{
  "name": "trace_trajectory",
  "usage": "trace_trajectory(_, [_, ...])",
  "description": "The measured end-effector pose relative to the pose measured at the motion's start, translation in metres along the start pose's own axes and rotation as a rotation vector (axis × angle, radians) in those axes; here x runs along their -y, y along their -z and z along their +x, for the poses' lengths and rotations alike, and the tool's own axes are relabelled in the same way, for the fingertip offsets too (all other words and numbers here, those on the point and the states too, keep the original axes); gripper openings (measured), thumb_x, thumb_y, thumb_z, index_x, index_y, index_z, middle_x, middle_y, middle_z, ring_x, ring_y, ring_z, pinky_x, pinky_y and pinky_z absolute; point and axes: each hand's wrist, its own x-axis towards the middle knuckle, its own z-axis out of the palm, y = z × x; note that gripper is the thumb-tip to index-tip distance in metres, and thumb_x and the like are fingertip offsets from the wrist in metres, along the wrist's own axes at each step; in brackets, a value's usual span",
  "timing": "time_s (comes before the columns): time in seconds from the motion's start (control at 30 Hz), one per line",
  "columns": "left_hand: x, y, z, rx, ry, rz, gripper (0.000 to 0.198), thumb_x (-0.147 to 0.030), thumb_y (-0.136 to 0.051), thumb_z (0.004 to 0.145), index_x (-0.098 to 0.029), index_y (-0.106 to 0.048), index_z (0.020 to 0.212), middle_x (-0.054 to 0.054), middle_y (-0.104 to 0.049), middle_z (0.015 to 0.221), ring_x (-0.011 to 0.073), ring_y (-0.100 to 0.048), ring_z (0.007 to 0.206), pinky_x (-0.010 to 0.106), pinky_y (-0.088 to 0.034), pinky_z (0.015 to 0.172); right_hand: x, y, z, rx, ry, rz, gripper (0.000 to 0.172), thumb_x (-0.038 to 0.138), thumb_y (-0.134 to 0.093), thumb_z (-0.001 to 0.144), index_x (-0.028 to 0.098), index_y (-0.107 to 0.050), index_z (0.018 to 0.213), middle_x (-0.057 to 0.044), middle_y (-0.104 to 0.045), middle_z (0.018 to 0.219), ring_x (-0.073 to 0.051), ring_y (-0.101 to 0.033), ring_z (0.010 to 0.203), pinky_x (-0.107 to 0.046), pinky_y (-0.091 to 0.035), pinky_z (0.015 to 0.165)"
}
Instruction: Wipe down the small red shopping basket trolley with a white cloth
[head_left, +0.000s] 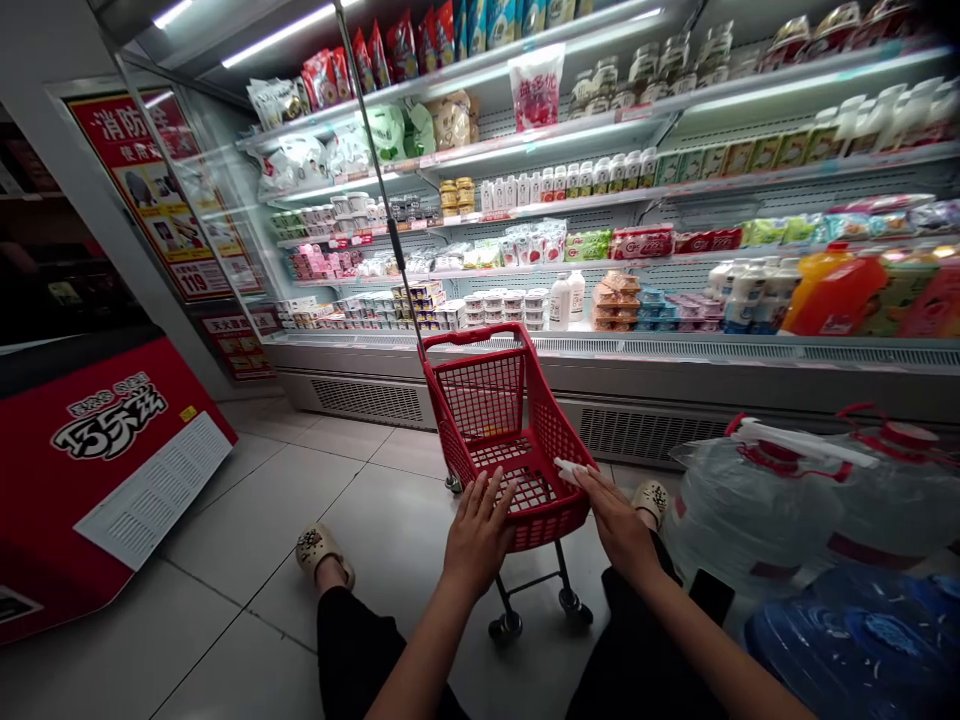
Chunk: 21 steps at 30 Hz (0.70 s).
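Observation:
A small red shopping cart (551,535) stands on the floor between my legs, its basket holding a small yellow patch near the far end. My left hand (480,530) is over the near left edge of the basket, fingers spread, holding nothing. At the near right corner, my right hand (616,518) has its fingers together, with a small white object (568,470) at the fingertips, seemingly pinched. What exactly that object is cannot be made out. A thin pole (395,240) rises from the cart's far left corner.
Ahead runs a refrigerated display (352,395) stocked with bottles, tubs and bags. Large clear water jugs (757,500) and a blue jug (862,635) stand close on the right, near a dark phone-like object (711,596). A red freezer (112,470) is on the left.

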Motion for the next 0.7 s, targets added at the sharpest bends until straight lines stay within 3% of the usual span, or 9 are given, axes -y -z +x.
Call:
trace_trajectory(0.1, [-0.009, -0.003, -0.005, -0.007, 0.05, -0.019, 0.081, -0.024, -0.058, 0.097, -0.029, -0.015, 0.166, 0.004, -0.018, 0.173, 0.0295, -0.018, 0.159, 0.05, -0.03, 0.126, 0.033, -0.014, -0.005, 0.008, 0.096, -0.035, 0.067, 0.006, -0.031, 0.1, 0.03, -0.032, 0.162, -0.002, -0.054, 0.154, -0.02, -0.044, 0.147, -0.05, -0.041, 0.121])
trace_trajectory(0.23, [-0.017, -0.005, -0.011, -0.024, 0.067, -0.048, 0.085, -0.025, -0.056, 0.097, -0.025, -0.007, 0.167, 0.006, -0.017, 0.173, 0.0305, -0.014, 0.159, 0.052, -0.03, 0.126, 0.088, -0.044, -0.011, 0.02, 0.235, -0.077, 0.076, -0.002, -0.032, 0.092, 0.025, -0.027, 0.163, -0.003, -0.052, 0.156, -0.019, -0.045, 0.146, -0.044, -0.045, 0.118])
trace_trajectory(0.33, [-0.016, -0.006, -0.015, -0.056, 0.078, -0.055, 0.085, -0.028, -0.052, 0.1, -0.018, -0.001, 0.166, 0.01, -0.02, 0.172, 0.0297, -0.014, 0.159, 0.052, -0.031, 0.125, 0.104, -0.054, -0.011, 0.021, 0.308, -0.116, 0.077, -0.002, -0.033, 0.091, 0.022, -0.024, 0.164, -0.005, -0.05, 0.157, -0.019, -0.045, 0.146, -0.042, -0.044, 0.118])
trace_trajectory(0.47, [-0.011, -0.006, -0.016, -0.046, 0.047, -0.053, 0.078, -0.019, -0.051, 0.098, -0.023, -0.013, 0.166, 0.005, -0.025, 0.171, 0.0279, -0.016, 0.159, 0.053, -0.028, 0.127, 0.068, -0.036, -0.006, 0.088, 0.406, -0.153, 0.078, -0.003, -0.034, 0.092, 0.025, -0.024, 0.164, -0.003, -0.048, 0.159, -0.017, -0.04, 0.149, -0.042, -0.041, 0.121])
trace_trajectory(0.6, [-0.011, -0.003, -0.013, -0.027, 0.016, -0.078, 0.074, -0.016, -0.052, 0.096, -0.026, -0.024, 0.164, 0.003, -0.024, 0.171, 0.0293, -0.014, 0.16, 0.055, -0.027, 0.127, 0.004, -0.01, 0.004, 0.011, 0.253, -0.172, 0.079, -0.002, -0.032, 0.092, 0.031, -0.028, 0.163, -0.001, -0.052, 0.156, -0.018, -0.044, 0.147, -0.046, -0.04, 0.121])
trace_trajectory(0.7, [-0.019, 0.0, -0.01, -0.011, 0.031, -0.086, 0.077, -0.014, -0.052, 0.094, -0.026, -0.023, 0.164, 0.001, -0.021, 0.172, 0.0298, -0.01, 0.16, 0.054, -0.028, 0.126, -0.014, -0.006, 0.01, -0.016, 0.154, -0.122, 0.077, -0.001, -0.031, 0.092, 0.031, -0.031, 0.162, -0.001, -0.054, 0.155, -0.019, -0.044, 0.147, -0.048, -0.041, 0.12])
